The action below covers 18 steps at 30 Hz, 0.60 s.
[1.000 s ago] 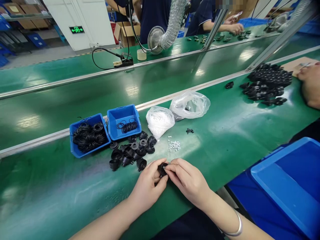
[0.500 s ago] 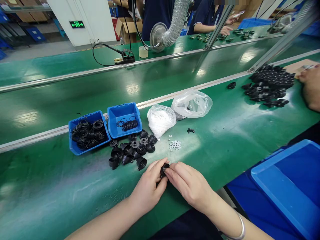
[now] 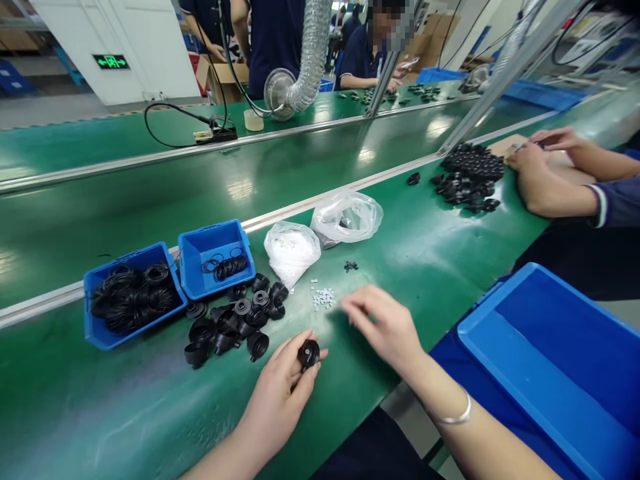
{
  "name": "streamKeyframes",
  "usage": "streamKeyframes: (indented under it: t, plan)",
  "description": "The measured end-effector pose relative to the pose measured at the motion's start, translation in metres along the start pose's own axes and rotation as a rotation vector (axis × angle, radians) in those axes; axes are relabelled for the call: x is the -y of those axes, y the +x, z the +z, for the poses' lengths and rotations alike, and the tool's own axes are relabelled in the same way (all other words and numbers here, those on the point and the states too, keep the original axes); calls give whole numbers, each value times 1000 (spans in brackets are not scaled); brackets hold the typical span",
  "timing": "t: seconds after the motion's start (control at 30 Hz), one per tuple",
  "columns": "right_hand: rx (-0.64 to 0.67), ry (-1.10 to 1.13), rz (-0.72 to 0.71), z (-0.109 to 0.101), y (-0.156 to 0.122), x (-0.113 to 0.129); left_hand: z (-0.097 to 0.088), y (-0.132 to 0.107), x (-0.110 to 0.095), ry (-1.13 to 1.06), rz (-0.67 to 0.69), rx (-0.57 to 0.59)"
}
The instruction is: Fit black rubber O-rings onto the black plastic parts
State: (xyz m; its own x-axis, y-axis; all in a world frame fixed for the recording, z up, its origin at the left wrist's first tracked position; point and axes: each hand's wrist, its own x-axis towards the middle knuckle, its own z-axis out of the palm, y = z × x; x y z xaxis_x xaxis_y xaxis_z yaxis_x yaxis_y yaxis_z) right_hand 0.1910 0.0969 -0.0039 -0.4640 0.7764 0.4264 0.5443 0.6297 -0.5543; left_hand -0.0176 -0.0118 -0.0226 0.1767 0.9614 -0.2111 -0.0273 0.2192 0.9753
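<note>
- Well, head view: left hand (image 3: 275, 400) curled around a black rubber cup (image 3: 309, 354), thumb and fingers clamped on its sides, the cup held over the near edge of the green table (image 3: 100, 413).
- Right hand (image 3: 385, 330) open and empty, well apart from the cup, fingers hovering just beside a small heap of white plastic bits (image 3: 324, 298).
- Left of the held cup, a loose pile of more black cups (image 3: 225, 327), some upright, some tipped over.
- Just behind that pile, two blue bins (image 3: 93, 313) side by side, the left one packed with black rubber rings (image 3: 133, 300), the right one holding fewer.
- Along the table's back edge, a bag of white bits (image 3: 291, 253) touching a clear plastic bag (image 3: 346, 217), with tiny black pieces (image 3: 351, 266) just in front.
- Beyond the near edge at right, a big blue tray (image 3: 545, 353).
- Toward the far right end, a co-worker's hands (image 3: 537, 183) just beside a heap of black parts (image 3: 470, 170).
</note>
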Motion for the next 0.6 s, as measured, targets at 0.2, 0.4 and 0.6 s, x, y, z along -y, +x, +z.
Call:
streamKeyframes:
  t: [0.2, 0.4, 0.6]
  plan:
    - [-76, -258, 201, -10, 22, -65, 1, 3, -2, -89, -41, 19]
    - [-84, -303, 162, -2, 28, -68, -1, 2, -1, -68, -50, 46]
    - [-51, -308, 77, -5, 19, -58, -1, 3, -1, -68, -59, 61]
